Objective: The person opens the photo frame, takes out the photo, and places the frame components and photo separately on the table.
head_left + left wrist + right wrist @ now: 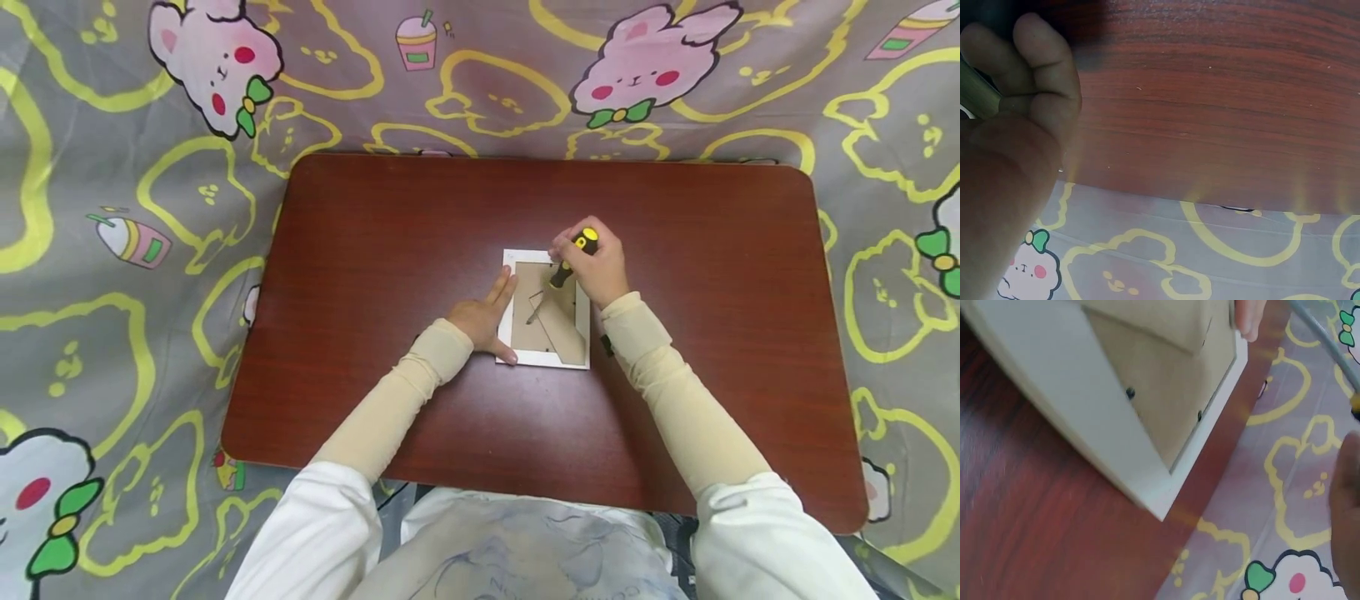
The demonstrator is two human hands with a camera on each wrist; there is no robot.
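Two hands on frame (545,310), left hand (485,316) steadying, right hand (594,267) gripping screwdriver (564,268)

White picture frame (545,358) with tan backing, reddish-brown wood-grain table (420,250), yellow-and-black screwdriver (572,258) (shaft seemingly grey).

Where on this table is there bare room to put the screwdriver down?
The table is bare left of the picture frame, right of the right hand out to the edge, and along the far edge. It is crowded only at the middle, where the left hand rests on the frame and the screwdriver works.
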